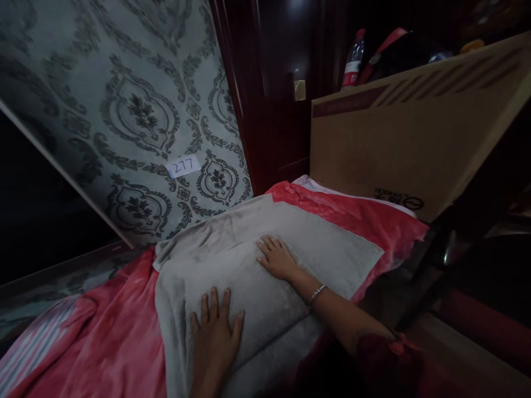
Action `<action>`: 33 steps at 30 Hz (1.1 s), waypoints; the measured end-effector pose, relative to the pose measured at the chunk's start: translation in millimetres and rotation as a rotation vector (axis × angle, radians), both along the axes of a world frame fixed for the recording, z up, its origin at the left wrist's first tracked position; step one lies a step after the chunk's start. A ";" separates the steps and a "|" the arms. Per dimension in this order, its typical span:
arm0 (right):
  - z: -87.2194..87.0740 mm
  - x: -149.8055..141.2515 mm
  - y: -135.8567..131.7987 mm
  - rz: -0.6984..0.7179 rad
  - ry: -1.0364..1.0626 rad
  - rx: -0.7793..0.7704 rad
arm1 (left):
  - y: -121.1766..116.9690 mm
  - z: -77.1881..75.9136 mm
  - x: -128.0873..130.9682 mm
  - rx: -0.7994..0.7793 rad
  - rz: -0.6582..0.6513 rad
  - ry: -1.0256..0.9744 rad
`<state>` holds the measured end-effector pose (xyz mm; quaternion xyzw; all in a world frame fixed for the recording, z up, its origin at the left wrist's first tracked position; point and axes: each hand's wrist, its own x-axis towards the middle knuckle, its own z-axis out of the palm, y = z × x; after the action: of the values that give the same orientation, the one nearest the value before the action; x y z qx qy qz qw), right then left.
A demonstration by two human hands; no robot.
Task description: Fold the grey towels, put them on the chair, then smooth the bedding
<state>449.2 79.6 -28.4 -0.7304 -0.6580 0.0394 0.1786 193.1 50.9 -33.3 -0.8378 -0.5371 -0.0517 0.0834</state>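
Note:
A grey plush cloth (332,249) lies folded on a red fleece blanket (112,342). My left hand (215,331) rests flat on the near part of the grey cloth, fingers stretched out. My right hand (277,257) lies flat on the cloth's middle, fingers pointing left. A thin silver bracelet (316,294) circles my right wrist. Neither hand holds anything.
A large cardboard box (410,132) stands at the far right end of the blanket. Behind it are a plastic bottle (353,58) and dark items. A patterned grey wall with a paper label "277" (183,166) rises on the left. Dark red wood (269,99) stands behind.

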 end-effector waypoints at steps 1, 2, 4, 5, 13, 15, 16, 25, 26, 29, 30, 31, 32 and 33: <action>1.2 0.3 -0.5 -0.001 0.012 -0.009 | 0.4 -0.5 -0.6 0.007 -0.001 -0.004; 2.3 0.9 -0.9 0.000 0.025 -0.018 | 1.1 -1.0 -1.5 0.011 -0.001 -0.013; 3.5 3.1 -1.5 0.015 0.059 -0.038 | 3.1 -2.9 -4.7 0.021 -0.006 -0.042; 3.7 4.6 -1.7 0.028 0.078 -0.047 | 4.3 -4.4 -6.9 0.030 -0.009 -0.060; 0.0 13.3 -4.3 0.078 0.147 -0.074 | 4.0 -15.8 -19.9 0.074 -0.032 -0.195; -0.9 13.6 -4.8 0.079 0.135 -0.078 | 0.7 -13.7 -19.0 0.062 -0.020 -0.195; -1.5 13.7 -4.9 0.078 0.124 -0.078 | -1.3 -11.9 -18.0 0.050 -0.014 -0.192; -2.4 12.4 -4.6 0.061 0.006 -0.101 | -20.3 10.5 0.0 -0.086 0.069 -0.156; -1.5 13.5 -4.7 0.065 0.001 -0.103 | -21.3 11.6 1.4 -0.094 0.075 -0.150; -1.3 21.6 -9.7 0.062 0.042 -0.106 | -22.0 11.9 2.1 -0.093 0.076 -0.134; -2.0 25.0 -14.5 0.053 0.066 -0.087 | -21.6 12.1 1.4 -0.088 0.072 -0.128; -2.9 27.9 -21.3 0.035 0.087 -0.052 | -21.1 12.8 1.0 -0.084 0.067 -0.121; -3.7 29.6 -30.0 0.011 0.100 -0.007 | -20.7 14.3 1.3 -0.084 0.063 -0.113; -4.1 29.6 -40.4 -0.012 0.103 0.037 | -20.5 16.5 3.0 -0.091 0.064 -0.106</action>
<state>478.8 39.3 -32.6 -0.7278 -0.6444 0.0635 0.2259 196.0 30.3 -16.9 -0.8192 -0.5691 -0.0688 0.0183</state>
